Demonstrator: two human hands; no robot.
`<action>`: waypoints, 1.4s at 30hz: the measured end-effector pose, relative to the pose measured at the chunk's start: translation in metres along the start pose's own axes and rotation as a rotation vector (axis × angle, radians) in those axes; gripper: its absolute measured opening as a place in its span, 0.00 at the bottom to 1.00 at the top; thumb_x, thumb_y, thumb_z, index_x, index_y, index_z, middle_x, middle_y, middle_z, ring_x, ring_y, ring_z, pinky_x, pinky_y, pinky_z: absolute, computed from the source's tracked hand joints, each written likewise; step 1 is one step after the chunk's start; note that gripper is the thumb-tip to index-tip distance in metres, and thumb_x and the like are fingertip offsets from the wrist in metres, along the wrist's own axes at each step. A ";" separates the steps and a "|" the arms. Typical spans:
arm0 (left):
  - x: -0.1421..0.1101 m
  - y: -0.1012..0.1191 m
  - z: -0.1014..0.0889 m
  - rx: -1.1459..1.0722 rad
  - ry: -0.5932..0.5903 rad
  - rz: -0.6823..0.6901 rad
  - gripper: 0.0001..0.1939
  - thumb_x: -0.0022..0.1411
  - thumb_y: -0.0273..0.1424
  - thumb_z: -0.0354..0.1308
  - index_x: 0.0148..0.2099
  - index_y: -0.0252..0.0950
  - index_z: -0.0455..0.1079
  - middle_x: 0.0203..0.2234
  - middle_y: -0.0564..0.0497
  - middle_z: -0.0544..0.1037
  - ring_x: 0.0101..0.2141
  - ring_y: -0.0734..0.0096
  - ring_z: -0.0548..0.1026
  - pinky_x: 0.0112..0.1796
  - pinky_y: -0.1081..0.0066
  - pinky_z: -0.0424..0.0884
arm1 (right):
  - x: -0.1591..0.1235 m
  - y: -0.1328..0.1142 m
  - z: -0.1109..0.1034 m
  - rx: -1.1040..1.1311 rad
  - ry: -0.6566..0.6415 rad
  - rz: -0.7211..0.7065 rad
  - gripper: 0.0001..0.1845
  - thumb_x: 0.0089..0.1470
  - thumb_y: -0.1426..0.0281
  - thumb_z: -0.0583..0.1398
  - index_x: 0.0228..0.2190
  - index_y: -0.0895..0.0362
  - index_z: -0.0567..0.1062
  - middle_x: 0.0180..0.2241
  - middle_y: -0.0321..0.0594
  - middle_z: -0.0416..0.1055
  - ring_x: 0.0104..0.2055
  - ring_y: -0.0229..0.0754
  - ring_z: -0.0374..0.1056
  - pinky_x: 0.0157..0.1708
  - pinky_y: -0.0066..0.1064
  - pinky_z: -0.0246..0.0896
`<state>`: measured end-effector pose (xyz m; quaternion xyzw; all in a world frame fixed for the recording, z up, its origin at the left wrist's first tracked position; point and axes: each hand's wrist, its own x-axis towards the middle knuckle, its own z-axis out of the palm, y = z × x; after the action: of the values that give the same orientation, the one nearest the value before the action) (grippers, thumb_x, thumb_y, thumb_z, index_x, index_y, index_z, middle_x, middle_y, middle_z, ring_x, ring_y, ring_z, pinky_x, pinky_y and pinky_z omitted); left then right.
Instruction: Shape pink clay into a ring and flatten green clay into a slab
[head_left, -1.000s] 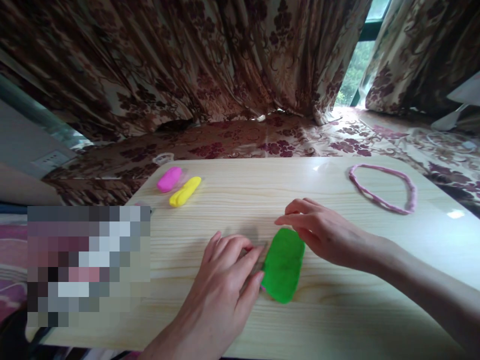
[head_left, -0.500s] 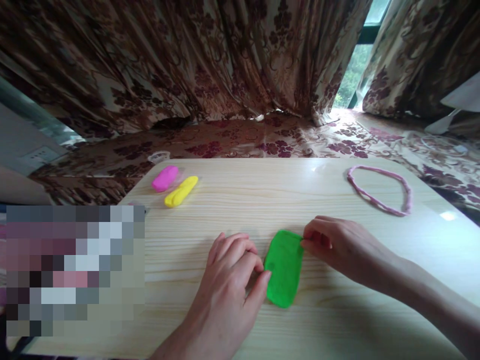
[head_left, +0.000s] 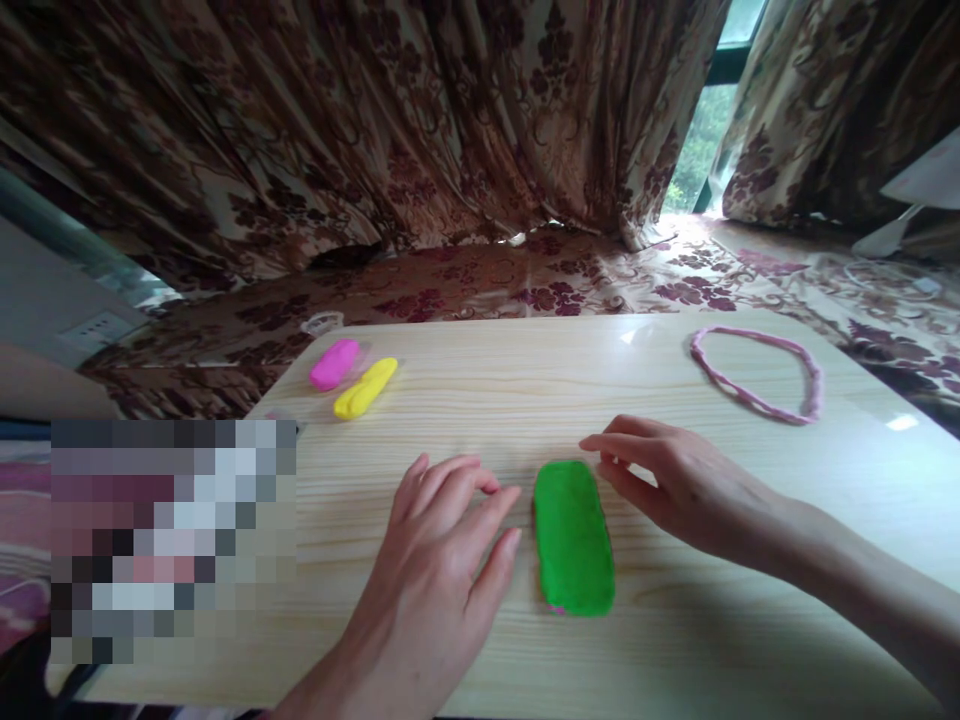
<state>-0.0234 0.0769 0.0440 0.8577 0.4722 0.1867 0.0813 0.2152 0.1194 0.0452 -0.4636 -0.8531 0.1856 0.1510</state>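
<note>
A flattened slab of green clay lies on the pale wooden table, its long side pointing away from me. My left hand rests just left of the slab, fingers spread and loosely curved, holding nothing. My right hand lies just right of the slab's far end, fingers extended and apart, with nothing in it. Neither hand clearly touches the clay.
A pink clay lump and a yellow clay roll lie side by side at the table's far left. A thin pink clay ring lies at the far right. Patterned curtains hang behind the table. A blurred patch covers the near left.
Both hands have let go of the green slab and opened. The slab has turned to point straight away from me and looks longer. The camera shifted slightly.
</note>
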 end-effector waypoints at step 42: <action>0.040 -0.018 0.034 -0.213 -0.024 0.014 0.12 0.60 0.29 0.56 0.47 0.40 0.70 0.47 0.49 0.67 0.53 0.63 0.61 0.56 0.56 0.53 | 0.009 -0.004 0.019 0.069 0.036 -0.068 0.10 0.59 0.73 0.54 0.31 0.57 0.74 0.34 0.42 0.68 0.38 0.42 0.62 0.40 0.34 0.58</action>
<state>-0.0046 0.1213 0.0173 0.8495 0.4429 0.2262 0.1761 0.1989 0.1219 0.0311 -0.4321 -0.8587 0.2012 0.1884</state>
